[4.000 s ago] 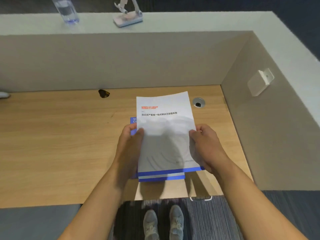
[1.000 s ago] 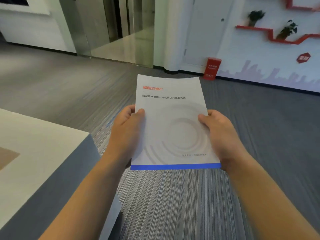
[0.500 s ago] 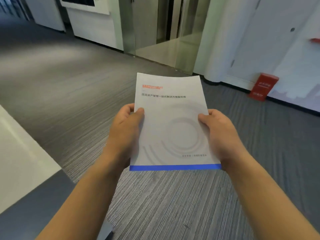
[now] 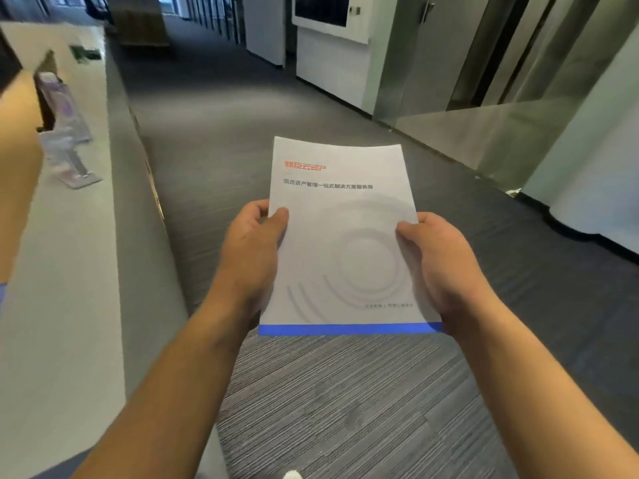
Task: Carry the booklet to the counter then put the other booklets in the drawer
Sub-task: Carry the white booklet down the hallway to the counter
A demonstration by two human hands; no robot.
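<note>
Person mid-carry in a corridor. White paper booklet with red logo, grey ring graphic and blue strip along its near edge (image 4: 340, 243) is held out flat in front of the body, in the air over grey striped carpet floor (image 4: 339, 402), touching nothing else. Left hand (image 4: 254, 252) is clamped on the booklet's left edge, thumb on top of the cover, other fingers hidden under it. Right hand (image 4: 437, 261) is clamped on the right edge the same way, thumb on top. Both grips look firm; the far edge of the cover curves slightly.

Long pale grey-white worktop (image 4: 65, 271) runs along the left side, just beside the left forearm. On it, a clear acrylic sign stand (image 4: 65, 129), blurred, and farther off a small dark green item (image 4: 84, 53), too blurred to tell what.

Progress judgement: first step under way, not finished. Booklet is in hand but not set down. Whether this worktop is the target counter, cannot tell; it is the likely place. Left to do: lay the booklet down, then put the other booklets in the drawer. Neither those booklets nor any drawer are in view here, so that part looks not yet started.
</note>
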